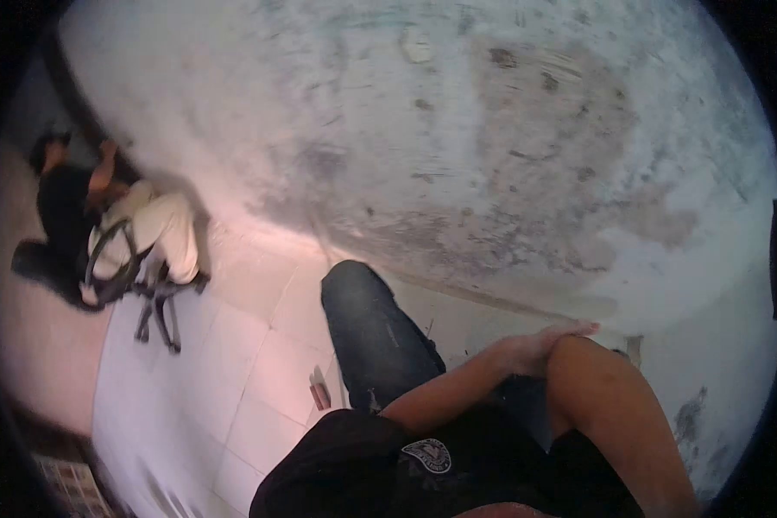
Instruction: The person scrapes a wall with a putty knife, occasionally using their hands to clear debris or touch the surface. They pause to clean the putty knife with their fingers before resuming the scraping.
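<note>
I find the left hand [544, 344] beside the bent right arm [622, 393], its fingers stretched out past the elbow; the arm covers part of the palm, so I cannot tell whether it grips anything. The right forearm runs back toward my camera and off the lower edge, leaving the right hand out of my view, and I cannot tell how it is held. Behind the left hand rises the wall [423, 112], pale and patchy, with a large brownish area at upper right and darker smudges lower down. Nearer me I have the black shirt [345, 466] with a round-topped badge [427, 455] on it, and a leg in dark jeans [371, 332] pointing toward the wall's foot. Left of that leg, a small reddish object [319, 394] lies on the pale tiled floor [263, 380]; it is too small for me to name. Farther left, another person [65, 198] in a dark top, dark cap and beige trousers sits on a wheeled chair [157, 298], close to the wall, one arm raised toward a dark band [82, 104] along it.
</note>
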Demonstrator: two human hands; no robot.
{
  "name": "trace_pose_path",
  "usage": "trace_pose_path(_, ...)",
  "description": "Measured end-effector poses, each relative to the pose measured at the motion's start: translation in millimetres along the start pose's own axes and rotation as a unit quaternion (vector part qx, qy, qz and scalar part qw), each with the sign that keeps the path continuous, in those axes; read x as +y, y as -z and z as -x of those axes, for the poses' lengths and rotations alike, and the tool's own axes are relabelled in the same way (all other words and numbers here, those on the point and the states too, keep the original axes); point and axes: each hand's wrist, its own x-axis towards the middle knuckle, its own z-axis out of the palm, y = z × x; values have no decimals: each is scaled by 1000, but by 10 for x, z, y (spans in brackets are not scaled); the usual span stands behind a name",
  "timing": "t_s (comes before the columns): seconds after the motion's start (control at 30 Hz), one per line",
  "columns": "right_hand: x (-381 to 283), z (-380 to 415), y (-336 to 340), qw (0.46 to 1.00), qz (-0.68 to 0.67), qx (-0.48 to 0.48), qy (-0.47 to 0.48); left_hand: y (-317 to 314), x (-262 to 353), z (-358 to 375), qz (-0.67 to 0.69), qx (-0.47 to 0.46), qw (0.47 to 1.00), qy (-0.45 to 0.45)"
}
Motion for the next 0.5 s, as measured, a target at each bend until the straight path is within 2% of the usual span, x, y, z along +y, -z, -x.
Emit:
trace_pose_path(0.03,-66,19,25,1000,1,3,11,7,33,21,-32,-4,999,16)
trace_pose_path(0.1,-182,56,72,999,19,14,25,-24,49,69,-27,64,997,17)
trace_pose_path(0.13,-259,80,103,999,27,22,34,75,-31,28,32,-1,999,-12)
trace_pose_path(0.17,-340,107,140,998,35,32,43,176,-107,-19,28,-9,999,-17)
trace_pose_path(0.27,-567,145,223,993,77,55,74,185,-111,31,-19,16,1000,12)
trace_pose_path(0.5,-1015,288,309,978,137,76,138,210,-190,-47,-28,29,999,32)
